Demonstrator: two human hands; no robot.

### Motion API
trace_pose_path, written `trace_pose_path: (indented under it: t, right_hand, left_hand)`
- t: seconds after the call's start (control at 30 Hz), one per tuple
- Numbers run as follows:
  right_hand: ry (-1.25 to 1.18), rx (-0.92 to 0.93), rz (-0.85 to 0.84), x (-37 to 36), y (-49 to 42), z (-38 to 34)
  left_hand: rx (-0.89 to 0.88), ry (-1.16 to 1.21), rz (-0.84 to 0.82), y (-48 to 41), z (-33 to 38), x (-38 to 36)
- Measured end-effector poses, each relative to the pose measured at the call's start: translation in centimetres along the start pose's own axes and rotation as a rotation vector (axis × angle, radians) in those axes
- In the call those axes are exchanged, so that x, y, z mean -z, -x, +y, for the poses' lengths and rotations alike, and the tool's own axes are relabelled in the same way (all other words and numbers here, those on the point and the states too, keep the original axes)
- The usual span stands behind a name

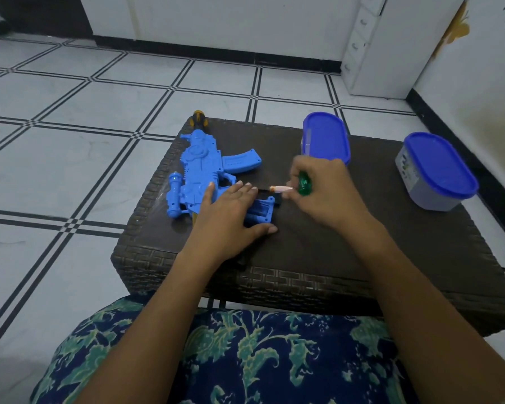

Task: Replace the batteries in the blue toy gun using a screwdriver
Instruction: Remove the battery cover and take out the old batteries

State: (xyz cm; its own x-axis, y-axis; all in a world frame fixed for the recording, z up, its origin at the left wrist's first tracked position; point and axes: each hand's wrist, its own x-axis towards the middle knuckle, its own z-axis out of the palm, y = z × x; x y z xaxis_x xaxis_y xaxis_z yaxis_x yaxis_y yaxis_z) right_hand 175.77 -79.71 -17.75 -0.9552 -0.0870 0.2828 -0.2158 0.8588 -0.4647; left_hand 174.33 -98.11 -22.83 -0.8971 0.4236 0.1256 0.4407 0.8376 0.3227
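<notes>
The blue toy gun [200, 167] lies on its side on a dark woven table [333, 237], its yellow-and-black muzzle pointing away from me. My left hand [231, 211] rests flat on the gun's rear part, fingers straight, beside the exposed battery compartment [261, 209]. My right hand [324, 191] grips a green-handled screwdriver [305, 183] and pinches a small pinkish battery [279, 188] at its fingertips, just above the compartment. The screwdriver's shaft is hidden by the hand.
Two grey tubs with blue lids stand on the table, one at the back [325, 138] and one at the right edge [438, 170]. White tiled floor with black lines surrounds the table. My lap in blue-green patterned cloth [245, 360] is below.
</notes>
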Motion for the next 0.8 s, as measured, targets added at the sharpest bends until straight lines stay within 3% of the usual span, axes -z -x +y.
trace_pose_path:
  t: [0.27,0.4,0.47,0.53,0.67,0.8]
  right_hand:
    - [0.275,-0.168,-0.094,-2.0,-0.3,1.6]
    - [0.181,-0.090,0.024,-1.5,-0.2,0.8]
    - [-0.008,-0.017,0.077,-1.6,-0.1,-0.3]
    - [-0.161,0.047,0.012,-2.2,-0.2,-1.3]
    - [-0.121,0.112,-0.215,-3.8,-0.4,-2.1]
    - [-0.047,0.073,-0.264,-4.4,-0.5,-2.5]
  left_hand:
    - [0.019,0.028,0.024,0.3,0.4,0.2]
    - [0.078,0.063,0.102,1.1,-0.2,0.9]
    - [0.144,0.041,0.155,1.6,-0.7,1.1]
    - [0.221,0.009,0.221,2.4,-1.0,1.0]
    - [0.452,-0.023,0.366,3.9,-0.1,0.8]
    - [0.683,-0.013,0.209,4.3,0.0,1.3]
